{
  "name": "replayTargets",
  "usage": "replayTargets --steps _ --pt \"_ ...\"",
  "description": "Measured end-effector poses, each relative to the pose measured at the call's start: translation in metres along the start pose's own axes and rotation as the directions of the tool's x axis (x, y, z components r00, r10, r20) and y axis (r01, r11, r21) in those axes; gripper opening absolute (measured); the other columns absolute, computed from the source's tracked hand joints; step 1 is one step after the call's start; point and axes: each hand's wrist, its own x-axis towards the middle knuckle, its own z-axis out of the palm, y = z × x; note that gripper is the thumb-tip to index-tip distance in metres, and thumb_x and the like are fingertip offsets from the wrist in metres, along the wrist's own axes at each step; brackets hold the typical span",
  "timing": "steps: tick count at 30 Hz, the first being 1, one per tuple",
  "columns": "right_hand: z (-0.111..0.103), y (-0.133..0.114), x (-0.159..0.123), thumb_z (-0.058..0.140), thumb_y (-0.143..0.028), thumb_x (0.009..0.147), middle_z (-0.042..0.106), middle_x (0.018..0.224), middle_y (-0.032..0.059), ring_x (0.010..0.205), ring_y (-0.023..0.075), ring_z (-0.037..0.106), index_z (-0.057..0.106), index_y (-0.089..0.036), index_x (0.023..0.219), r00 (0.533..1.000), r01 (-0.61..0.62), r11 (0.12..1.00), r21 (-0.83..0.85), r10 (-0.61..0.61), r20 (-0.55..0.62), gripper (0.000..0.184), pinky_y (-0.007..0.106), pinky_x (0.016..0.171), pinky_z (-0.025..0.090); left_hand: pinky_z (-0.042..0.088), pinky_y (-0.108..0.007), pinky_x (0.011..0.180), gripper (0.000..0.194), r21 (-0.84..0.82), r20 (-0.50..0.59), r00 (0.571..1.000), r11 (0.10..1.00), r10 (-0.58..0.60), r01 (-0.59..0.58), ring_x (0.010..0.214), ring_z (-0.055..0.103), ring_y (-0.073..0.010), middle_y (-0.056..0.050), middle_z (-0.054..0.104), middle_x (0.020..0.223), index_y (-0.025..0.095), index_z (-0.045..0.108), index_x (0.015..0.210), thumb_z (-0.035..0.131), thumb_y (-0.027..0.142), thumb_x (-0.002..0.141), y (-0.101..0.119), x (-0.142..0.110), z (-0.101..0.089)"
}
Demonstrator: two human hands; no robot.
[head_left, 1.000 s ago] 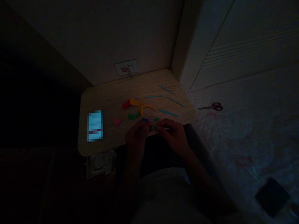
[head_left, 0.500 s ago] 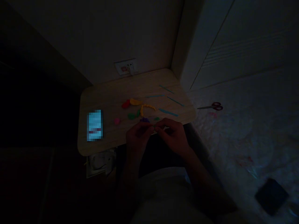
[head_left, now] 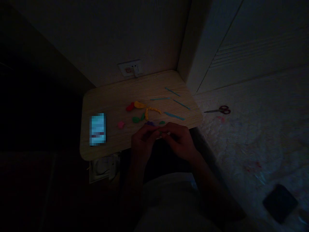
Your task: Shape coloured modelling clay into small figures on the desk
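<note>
Over the table's near edge, my left hand (head_left: 142, 140) and my right hand (head_left: 180, 140) meet, fingertips pinched together. Between them is a small piece of green modelling clay (head_left: 161, 132), mostly covered by the fingers. Purple clay balls (head_left: 150, 123) lie just beyond my left fingers, partly hidden. A flat green clay piece (head_left: 162, 122) rests just past my right fingertips. Farther back are a yellow clay strand (head_left: 154, 110), a yellow lump (head_left: 139, 104), a red lump (head_left: 130, 106) and a green lump (head_left: 136, 119). A pink lump (head_left: 120, 124) sits to the left.
Several blue modelling tools (head_left: 174, 116) lie on the right of the wooden table (head_left: 108, 96). A lit, blurred-out phone (head_left: 98, 129) is at the left. Scissors (head_left: 224, 110) lie on the pale quilted surface at right. A wall socket (head_left: 130, 68) is behind. The room is dark.
My hands have drawn closer together at the fingertips, and the green clay between them now shows less than a second ago. The things on the table have stayed in place.
</note>
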Motion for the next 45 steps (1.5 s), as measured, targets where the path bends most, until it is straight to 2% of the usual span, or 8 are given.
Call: replayTargets --steps 4,7,14,20,28,32,37,45 --pt "0.002 0.000 -0.001 0.067 -0.022 0.094 0.074 0.091 0.0048 0.085 0.0197 0.069 0.078 -0.023 0.106 0.999 -0.035 0.999 0.025 0.035 -0.011 0.016 0.031 0.072 0.052 0.058 -0.028 0.079 0.013 0.010 -0.042 0.998 0.999 0.038 -0.037 0.083 0.073 -0.0182 -0.002 0.077 0.083 0.020 0.080 0.080 0.087 0.028 0.073 -0.002 -0.001 0.002" --pt "0.007 0.000 0.000 0.075 -0.027 0.088 0.073 0.087 0.0030 0.080 0.0180 0.067 0.078 -0.023 0.099 0.985 -0.157 0.981 0.113 0.163 -0.049 0.012 0.028 0.065 0.050 0.058 -0.029 0.081 0.017 -0.006 -0.033 0.999 1.000 0.025 -0.025 0.084 0.073 -0.0190 -0.004 0.079 0.087 0.020 0.081 0.084 0.087 0.032 0.075 0.000 -0.004 0.003" --pt "0.015 -0.002 0.004 0.078 -0.035 0.081 0.071 0.074 0.0001 0.060 0.0131 0.060 0.076 -0.021 0.088 0.879 -0.380 0.811 0.445 0.466 -0.098 0.016 0.023 0.049 0.044 0.053 -0.026 0.067 0.033 -0.079 -0.017 1.000 0.997 -0.003 0.001 0.068 0.066 -0.0150 -0.004 0.074 0.076 0.019 0.080 0.087 0.077 0.052 0.085 -0.003 -0.005 -0.001" --pt "0.016 -0.004 0.004 0.081 -0.028 0.076 0.073 0.081 0.0003 0.067 0.0133 0.063 0.075 -0.022 0.089 0.876 -0.361 0.819 0.446 0.462 -0.139 0.017 0.023 0.054 0.047 0.055 -0.028 0.076 0.015 0.079 -0.016 0.999 0.996 0.036 -0.035 0.080 0.068 -0.0170 -0.002 0.071 0.082 0.019 0.074 0.082 0.081 0.033 0.081 -0.004 -0.005 0.000" --pt "0.012 0.002 0.002 0.082 -0.037 0.078 0.076 0.084 0.0028 0.078 0.0181 0.068 0.077 -0.022 0.083 0.887 -0.371 0.871 0.320 0.435 -0.154 0.016 0.027 0.064 0.050 0.053 -0.026 0.075 0.004 0.273 0.045 0.990 0.951 0.136 -0.143 0.080 0.066 -0.0156 -0.001 0.069 0.082 0.020 0.072 0.080 0.074 0.021 0.084 0.005 -0.006 -0.001" --pt "0.013 0.002 0.003 0.081 -0.036 0.078 0.076 0.081 0.0022 0.076 0.0179 0.067 0.077 -0.022 0.080 0.880 -0.375 0.861 0.344 0.447 -0.158 0.015 0.027 0.064 0.048 0.053 -0.027 0.075 0.008 0.238 0.045 0.994 0.965 0.102 -0.109 0.080 0.067 -0.0164 -0.002 0.070 0.081 0.019 0.072 0.080 0.073 0.026 0.084 0.004 -0.007 0.000" --pt "0.017 0.000 0.004 0.080 -0.037 0.076 0.070 0.071 -0.0004 0.066 0.0156 0.061 0.075 -0.022 0.078 0.827 -0.399 0.794 0.459 0.527 -0.193 0.016 0.027 0.058 0.045 0.055 -0.027 0.070 0.017 0.118 0.005 1.000 0.993 -0.012 0.012 0.072 0.069 -0.0165 -0.002 0.073 0.077 0.019 0.075 0.086 0.075 0.036 0.084 0.001 -0.008 0.003" --pt "0.016 -0.005 0.006 0.086 -0.046 0.071 0.070 0.072 0.0006 0.069 0.0166 0.063 0.073 -0.022 0.074 0.833 -0.407 0.772 0.487 0.533 -0.148 0.028 0.028 0.059 0.049 0.054 -0.027 0.071 0.008 0.200 -0.006 0.995 0.975 0.102 -0.099 0.076 0.068 -0.0167 -0.002 0.073 0.079 0.020 0.074 0.075 0.078 0.024 0.080 0.005 -0.008 0.003"
